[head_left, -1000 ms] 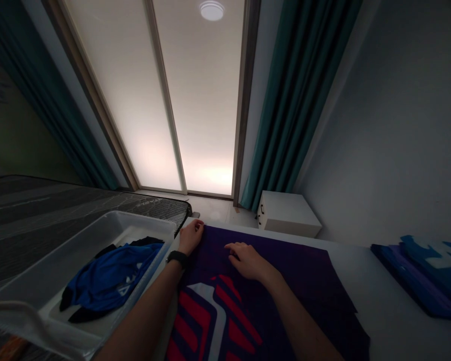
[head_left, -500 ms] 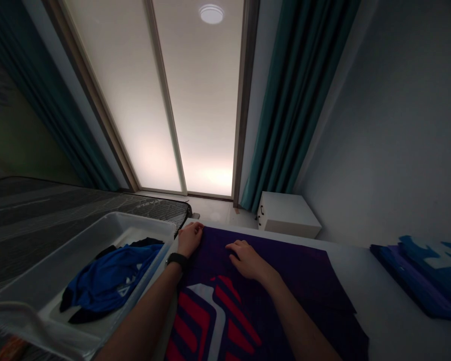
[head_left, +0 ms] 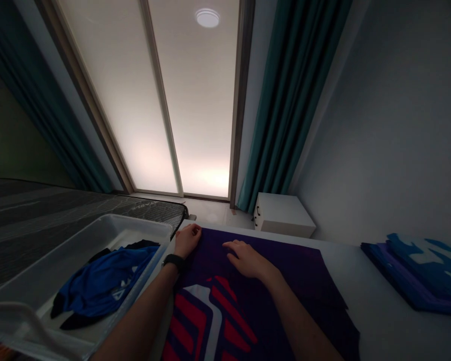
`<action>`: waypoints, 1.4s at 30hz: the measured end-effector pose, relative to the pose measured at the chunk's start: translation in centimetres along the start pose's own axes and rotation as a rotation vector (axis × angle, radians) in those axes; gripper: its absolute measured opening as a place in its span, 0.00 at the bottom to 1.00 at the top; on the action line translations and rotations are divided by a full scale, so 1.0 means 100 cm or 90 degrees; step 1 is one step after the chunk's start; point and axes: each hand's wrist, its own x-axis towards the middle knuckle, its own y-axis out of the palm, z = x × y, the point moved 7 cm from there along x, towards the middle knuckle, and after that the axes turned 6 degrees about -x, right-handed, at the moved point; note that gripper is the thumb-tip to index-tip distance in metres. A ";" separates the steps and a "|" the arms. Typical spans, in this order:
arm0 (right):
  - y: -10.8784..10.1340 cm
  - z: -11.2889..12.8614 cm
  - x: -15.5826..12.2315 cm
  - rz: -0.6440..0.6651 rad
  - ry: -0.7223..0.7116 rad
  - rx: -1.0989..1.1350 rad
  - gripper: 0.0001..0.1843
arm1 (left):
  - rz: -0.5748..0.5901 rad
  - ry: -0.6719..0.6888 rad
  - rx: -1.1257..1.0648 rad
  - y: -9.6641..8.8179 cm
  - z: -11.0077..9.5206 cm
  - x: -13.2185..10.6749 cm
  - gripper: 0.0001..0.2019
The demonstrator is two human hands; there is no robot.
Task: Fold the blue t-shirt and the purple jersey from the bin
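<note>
A dark purple shirt with a red and white print lies spread on a white table. At its far left corner, my left hand, with a dark band on the wrist, has its fingers curled closed on the fabric edge. My right hand rests palm down on the shirt's upper middle, fingers stretched out and holding nothing. Part of the shirt's near side is hidden under my right forearm and cut off by the frame.
Left of the table stands a clear plastic bin holding a blue and black garment. A stack of folded blue and purple clothes sits at the table's right. Beyond are a dark mattress, a white cabinet and teal curtains.
The whole view has shifted slightly to the left. Both hands keep nearly the same places on the shirt, and the shirt lies as before.
</note>
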 end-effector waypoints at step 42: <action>-0.003 -0.081 -0.107 -0.244 0.163 0.057 0.23 | 0.183 0.315 0.125 0.075 -0.154 -0.080 0.29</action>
